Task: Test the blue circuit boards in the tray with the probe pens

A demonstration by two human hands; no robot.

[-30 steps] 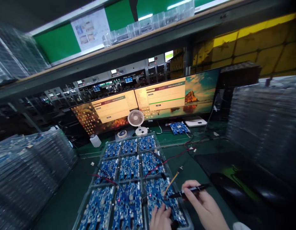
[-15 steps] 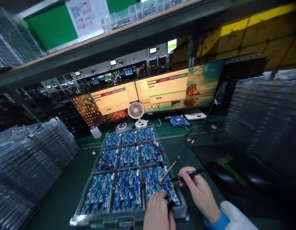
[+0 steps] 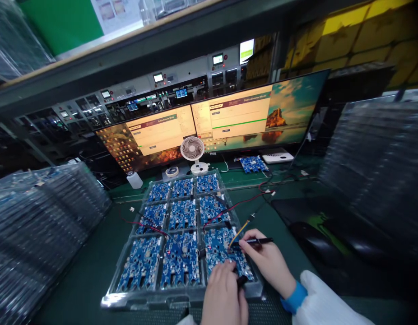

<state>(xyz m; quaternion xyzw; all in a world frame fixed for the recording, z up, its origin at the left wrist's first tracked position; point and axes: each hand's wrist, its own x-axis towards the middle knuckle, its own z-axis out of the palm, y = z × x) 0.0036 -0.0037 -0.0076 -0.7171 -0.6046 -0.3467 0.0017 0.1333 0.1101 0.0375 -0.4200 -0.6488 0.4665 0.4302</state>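
A clear plastic tray point(image 3: 109, 301) holds several blue circuit boards in rows. My right hand point(image 3: 268, 259) is closed around a slim black pen point(image 3: 259, 241), its tip end over the front right circuit board point(image 3: 217, 241). That tip is close to where a yellow wire point(image 3: 240, 231) meets the board. My left hand point(image 3: 222, 295) lies over the near edge of the same board, fingertips on it. A small black piece point(image 3: 242, 281) sits between its thumb and fingers; its kind is unclear. Red lights glow on two boards in the front row.
Stacks of clear trays stand at the left point(image 3: 56, 225) and right point(image 3: 378, 158). Behind the tray are a white fan point(image 3: 192, 149), a roll of tape point(image 3: 172, 172) and two monitors point(image 3: 239, 115). Red cables point(image 3: 244, 204) cross the boards. A black mouse point(image 3: 307, 248) lies on a mat.
My right hand has moved left with the pen, bringing its tip to the yellow wire's end on the board. My left hand stays in place. The view has shifted slightly.
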